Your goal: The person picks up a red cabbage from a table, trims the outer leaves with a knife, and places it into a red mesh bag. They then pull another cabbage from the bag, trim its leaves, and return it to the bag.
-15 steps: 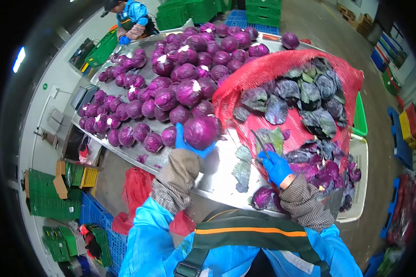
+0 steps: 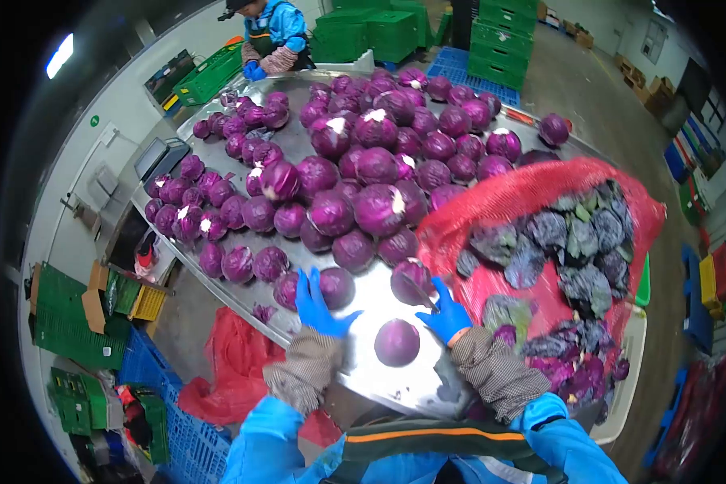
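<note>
My left hand (image 2: 321, 310), in a blue glove, is open with its fingers spread, holding nothing. Its fingertips are beside a red cabbage (image 2: 336, 288) at the near edge of the pile. My right hand (image 2: 447, 316), gloved in blue as well, is closed on a knife (image 2: 422, 294). The thin dark blade overlaps another red cabbage (image 2: 410, 277) at the mouth of the red mesh sack. Between my two hands a smooth round cabbage (image 2: 397, 343) sits on the shiny metal table (image 2: 369, 319).
Many red cabbages (image 2: 377, 165) cover the table ahead. To the right, the red mesh sack (image 2: 532, 181) holds dark-leaved cabbages (image 2: 585, 290). Purple trimmings (image 2: 573, 375) lie over a pale crate (image 2: 631, 355). A co-worker (image 2: 278, 36) stands at the far left corner; green crates (image 2: 504, 40) are stacked behind.
My left hand has let go of the large cabbage it held and opened. My right hand has moved left with the knife, away from the sack's leaves. The view has shifted.
</note>
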